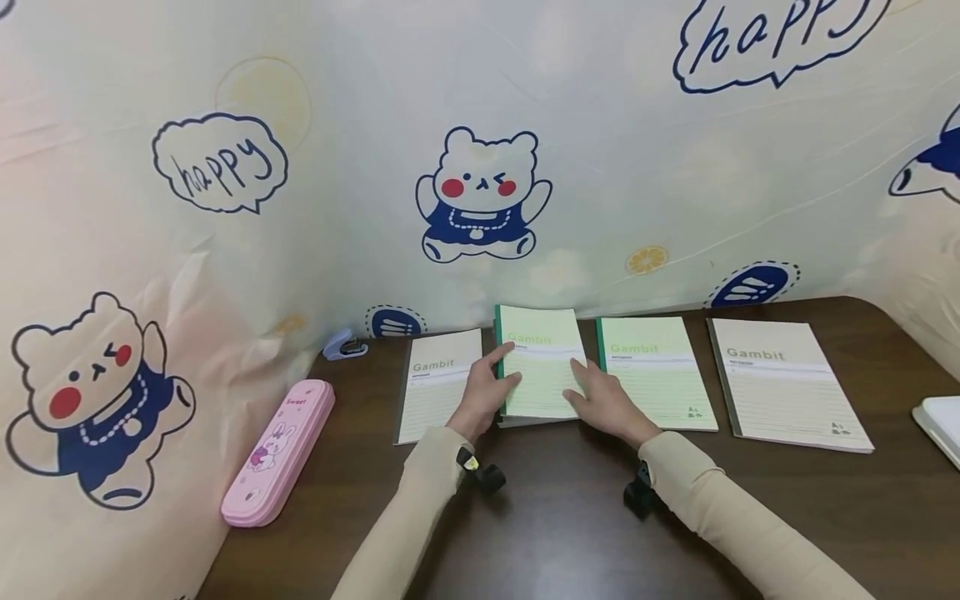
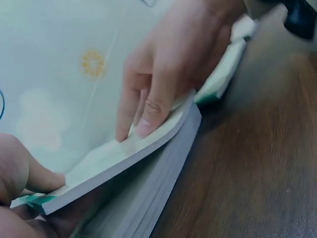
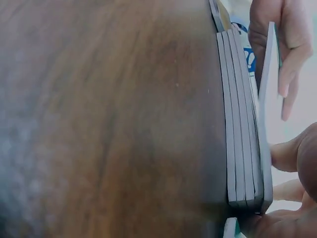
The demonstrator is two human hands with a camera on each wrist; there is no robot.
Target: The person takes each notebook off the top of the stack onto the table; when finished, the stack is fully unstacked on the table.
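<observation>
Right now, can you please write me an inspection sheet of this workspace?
Surface: dark wooden table, bare in the front part.
Job's things: green Gambit notebook lying on top of a stack of notebooks, its cover lifted at the near edge.
Clutter: grey notebook at the left, second green notebook, grey notebook at the right, pink pencil case, small stapler, white object at the right edge.
Grips: left hand and right hand both hold the top notebook by its sides.
Cables: nothing seen.
Surroundings: cloth backdrop printed with bears and "happy".
</observation>
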